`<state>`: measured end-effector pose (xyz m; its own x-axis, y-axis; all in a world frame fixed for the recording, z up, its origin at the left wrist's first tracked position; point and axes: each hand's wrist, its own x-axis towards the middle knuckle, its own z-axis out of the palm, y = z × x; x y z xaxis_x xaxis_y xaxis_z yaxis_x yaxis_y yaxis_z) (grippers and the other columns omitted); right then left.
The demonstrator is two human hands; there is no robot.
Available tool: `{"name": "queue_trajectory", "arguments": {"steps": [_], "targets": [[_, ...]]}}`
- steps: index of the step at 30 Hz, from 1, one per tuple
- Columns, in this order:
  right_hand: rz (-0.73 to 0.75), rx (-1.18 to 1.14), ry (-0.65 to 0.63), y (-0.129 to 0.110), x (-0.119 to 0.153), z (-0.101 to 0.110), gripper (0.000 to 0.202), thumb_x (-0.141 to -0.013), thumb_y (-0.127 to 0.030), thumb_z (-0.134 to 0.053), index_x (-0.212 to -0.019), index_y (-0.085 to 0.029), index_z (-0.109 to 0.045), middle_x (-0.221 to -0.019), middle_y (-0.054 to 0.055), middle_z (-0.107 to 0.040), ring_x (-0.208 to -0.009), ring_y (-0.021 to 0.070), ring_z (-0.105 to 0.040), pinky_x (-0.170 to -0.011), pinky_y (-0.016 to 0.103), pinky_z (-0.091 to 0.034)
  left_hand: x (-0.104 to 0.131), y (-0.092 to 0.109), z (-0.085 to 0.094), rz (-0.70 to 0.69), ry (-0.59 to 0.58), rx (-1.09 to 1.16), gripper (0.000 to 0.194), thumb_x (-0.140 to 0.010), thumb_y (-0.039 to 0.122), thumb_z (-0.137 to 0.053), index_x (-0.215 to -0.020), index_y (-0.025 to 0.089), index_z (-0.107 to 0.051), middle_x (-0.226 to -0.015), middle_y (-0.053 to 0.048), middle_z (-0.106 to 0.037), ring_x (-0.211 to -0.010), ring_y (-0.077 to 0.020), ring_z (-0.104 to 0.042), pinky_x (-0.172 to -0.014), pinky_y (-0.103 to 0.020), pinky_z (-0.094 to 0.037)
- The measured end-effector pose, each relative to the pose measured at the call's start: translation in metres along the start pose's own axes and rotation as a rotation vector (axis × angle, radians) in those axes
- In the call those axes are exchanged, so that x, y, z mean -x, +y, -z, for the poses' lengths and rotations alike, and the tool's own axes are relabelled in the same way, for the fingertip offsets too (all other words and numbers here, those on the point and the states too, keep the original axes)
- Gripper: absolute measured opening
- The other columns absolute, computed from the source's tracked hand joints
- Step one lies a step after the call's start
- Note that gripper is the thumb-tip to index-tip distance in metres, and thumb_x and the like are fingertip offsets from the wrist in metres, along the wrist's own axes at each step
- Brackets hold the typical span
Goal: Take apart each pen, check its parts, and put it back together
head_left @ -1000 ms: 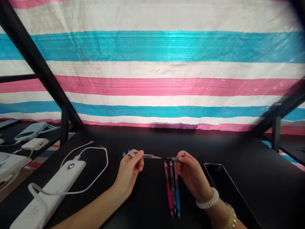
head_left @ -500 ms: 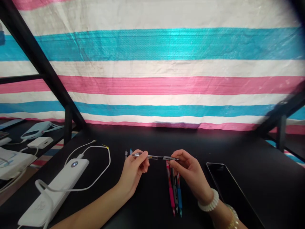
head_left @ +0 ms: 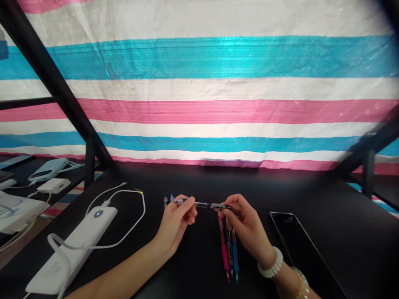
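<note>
A slim pen with a clear barrel and a grey section (head_left: 202, 204) lies level between my two hands, above the black table. My left hand (head_left: 177, 220) is closed, pinching the clear end between thumb and fingers. At the other end, the fingertips of my right hand (head_left: 246, 226) pinch the grey section. Below the right fingers, a pink pen (head_left: 224, 253), a grey pen (head_left: 230, 253) and a blue pen (head_left: 235, 255) lie side by side on the table, their upper ends partly covered. Behind the left hand, the tips of a dark pen (head_left: 165, 202) and a light-blue pen (head_left: 171, 197) show.
On the left lies a white power bank (head_left: 73, 249) with a looping white cable (head_left: 144, 211). A black phone (head_left: 304, 249) rests at the right. Chargers and devices (head_left: 53, 185) sit on a side surface. Black frame bars (head_left: 59, 87) and a striped sheet (head_left: 218, 110) stand behind.
The grey section in my right hand has shifted slightly left, closer to the clear barrel. My left hand keeps its pinch and has hardly moved.
</note>
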<state>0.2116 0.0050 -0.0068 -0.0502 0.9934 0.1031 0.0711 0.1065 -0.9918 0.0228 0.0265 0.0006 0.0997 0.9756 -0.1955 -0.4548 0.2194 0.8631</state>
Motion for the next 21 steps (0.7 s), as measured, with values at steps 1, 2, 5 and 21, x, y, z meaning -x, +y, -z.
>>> {"name": "queue_trajectory", "arguments": {"steps": [1,2,5,21], "targets": [[-0.005,0.002,0.002,0.0004,0.0002,0.0001,0.018,-0.089,-0.037,-0.060,-0.092,-0.023,-0.049,-0.080,0.004,-0.070,-0.051,0.0120,-0.050,-0.047,0.024,-0.040,0.0000,0.0003,0.0000,0.003,0.002,0.005,0.029,-0.075,0.031,-0.076,-0.064,0.015,-0.055,-0.056,0.002,-0.058,-0.046,-0.0056,-0.048,-0.046,-0.016,-0.039],[-0.009,0.012,0.004,0.0005,0.0003,0.0003,0.019,-0.090,-0.039,-0.059,-0.091,-0.023,-0.048,-0.080,0.004,-0.070,-0.051,0.0118,-0.049,-0.046,0.024,-0.039,0.0001,0.0007,0.0000,0.007,0.004,0.012,0.029,-0.075,0.030,-0.076,-0.064,0.015,-0.055,-0.056,0.002,-0.058,-0.046,-0.0056,-0.048,-0.046,-0.015,-0.039],[0.010,0.116,-0.011,-0.0003,0.0006,0.0009,0.025,-0.093,-0.042,-0.054,-0.080,-0.020,-0.053,-0.074,0.004,-0.068,-0.053,0.0118,-0.049,-0.047,0.024,-0.036,0.0000,0.0022,0.0005,0.007,0.009,0.031,0.029,-0.075,0.030,-0.077,-0.064,0.015,-0.055,-0.055,0.002,-0.058,-0.046,-0.0056,-0.048,-0.046,-0.015,-0.039],[0.043,0.223,-0.024,-0.0006,0.0024,-0.0007,0.022,-0.094,-0.041,-0.051,-0.096,-0.020,-0.056,-0.076,0.003,-0.067,-0.056,0.0130,-0.054,-0.049,0.023,-0.040,-0.0028,0.0012,0.0024,0.068,0.077,0.133,0.027,-0.069,0.027,-0.082,-0.066,0.014,-0.058,-0.056,0.003,-0.058,-0.050,-0.0057,-0.052,-0.045,-0.013,-0.043]]}}
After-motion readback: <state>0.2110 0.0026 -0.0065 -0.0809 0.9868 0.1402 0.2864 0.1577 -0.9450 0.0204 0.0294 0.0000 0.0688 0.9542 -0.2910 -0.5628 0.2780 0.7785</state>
